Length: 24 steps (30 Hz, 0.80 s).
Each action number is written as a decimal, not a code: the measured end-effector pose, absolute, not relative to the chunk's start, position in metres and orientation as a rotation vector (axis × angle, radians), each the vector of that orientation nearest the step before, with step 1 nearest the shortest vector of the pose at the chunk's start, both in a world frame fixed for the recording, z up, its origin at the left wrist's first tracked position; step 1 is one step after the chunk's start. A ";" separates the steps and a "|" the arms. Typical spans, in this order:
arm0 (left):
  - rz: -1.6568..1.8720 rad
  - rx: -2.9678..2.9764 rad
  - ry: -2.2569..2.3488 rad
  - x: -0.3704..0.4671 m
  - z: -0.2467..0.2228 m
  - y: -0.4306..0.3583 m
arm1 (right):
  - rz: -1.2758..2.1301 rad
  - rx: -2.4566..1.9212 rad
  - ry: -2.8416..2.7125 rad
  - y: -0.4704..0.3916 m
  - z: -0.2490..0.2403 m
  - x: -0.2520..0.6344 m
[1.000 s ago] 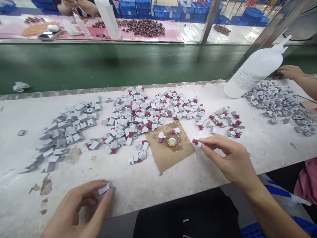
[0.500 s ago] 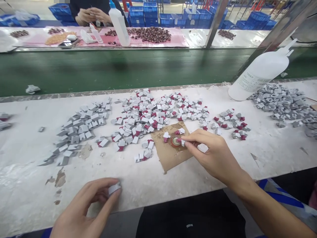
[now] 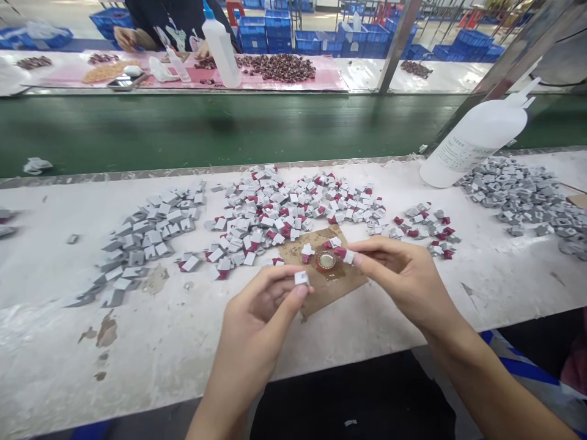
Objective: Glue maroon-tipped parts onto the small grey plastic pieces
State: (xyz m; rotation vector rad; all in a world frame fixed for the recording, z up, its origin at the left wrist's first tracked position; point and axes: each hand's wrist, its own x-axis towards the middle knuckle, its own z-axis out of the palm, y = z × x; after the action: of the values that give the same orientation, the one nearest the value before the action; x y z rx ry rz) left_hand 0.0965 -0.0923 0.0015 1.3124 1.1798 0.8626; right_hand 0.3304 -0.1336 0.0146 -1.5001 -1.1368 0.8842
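Observation:
My left hand (image 3: 261, 324) pinches a small light-grey plastic block (image 3: 301, 278) with a slot in its face. Between the thumb and finger of my right hand (image 3: 403, 281) is a grey-and-maroon plastic piece (image 3: 345, 253), its maroon end pointing left. The two parts are held apart, facing each other. Below them a bottle cap (image 3: 326, 261) holding liquid rests on a square of brown cardboard (image 3: 316, 300), wet in places. A couple of grey-and-maroon pieces lie on the cardboard beside the cap, among them one upright piece (image 3: 307, 252).
Behind the cardboard spreads a heap of grey-and-maroon pieces (image 3: 275, 211). Grey blocks (image 3: 151, 235) are piled to its left, smaller grey parts (image 3: 523, 189) at right. A tilted white bottle (image 3: 474, 143) stands near a metal post. Beyond the green conveyor belt (image 3: 275, 128), a co-worker (image 3: 174, 27) sits.
My left hand has carried its grey block rightward and up to the cardboard. My right hand has lifted its piece off the bottle cap. The co-worker's hands have moved apart.

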 end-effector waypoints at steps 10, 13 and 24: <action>0.828 1.103 0.841 0.136 0.007 -0.084 | 1.229 -1.198 -0.817 -0.141 0.008 0.331; 0.812 1.070 0.839 0.135 0.007 -0.086 | 1.200 -1.207 -0.842 -0.144 0.007 0.330; 0.765 1.041 0.769 0.133 0.003 -0.094 | 1.040 -1.361 -1.128 -0.152 0.014 0.330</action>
State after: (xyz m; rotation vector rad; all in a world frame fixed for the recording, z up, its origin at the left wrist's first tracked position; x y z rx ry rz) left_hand 0.1329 -0.0944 0.0030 1.0410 0.7690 0.7648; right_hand 0.3299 -0.1522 0.0144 -1.3610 -1.1282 1.0399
